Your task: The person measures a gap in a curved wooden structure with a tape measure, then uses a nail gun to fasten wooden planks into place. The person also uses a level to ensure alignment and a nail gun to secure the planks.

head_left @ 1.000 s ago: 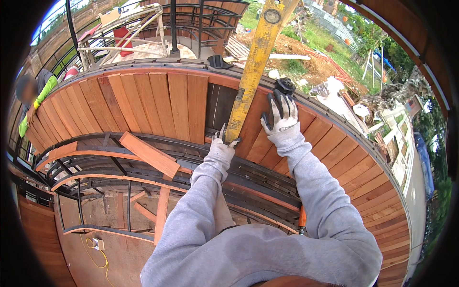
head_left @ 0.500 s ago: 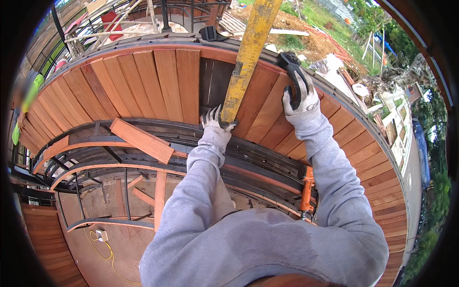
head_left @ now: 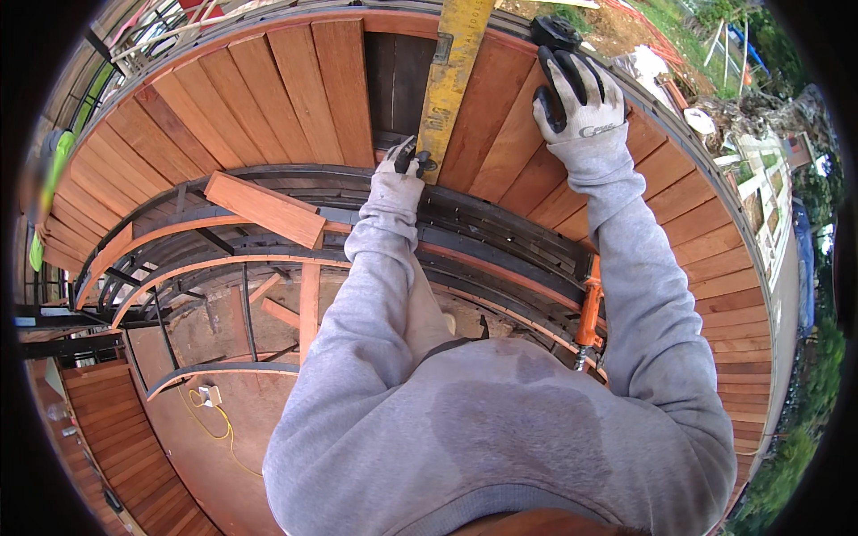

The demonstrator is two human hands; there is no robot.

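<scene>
A long, worn yellow spirit level [head_left: 454, 94] lies across the curved run of reddish wooden planks, beside a dark gap [head_left: 397, 85]. My left hand [head_left: 399, 170], in a white and black glove, is at its near end. The fingers are curled in against that end, though the glove partly hides the grip. My right hand [head_left: 583, 100], gloved alike, rests on the planks [head_left: 506, 112] to the right with fingers stretched and thumb apart. Just beyond its fingertips sits a black rounded object [head_left: 556, 33] at the outer edge; its kind is unclear.
An orange power drill [head_left: 589, 313] with a bit stands by my right forearm. A loose plank [head_left: 265, 208] lies across the curved black framing [head_left: 483, 210]. At left a person's bright sleeve [head_left: 59, 170] shows. A yellow cord [head_left: 222, 429] lies on the lower floor.
The view has tipped down, so the scene sits differently. My left fingers, spread before, are now curled at the level's end. My right hand has flattened, its fingers straighter toward the outer edge.
</scene>
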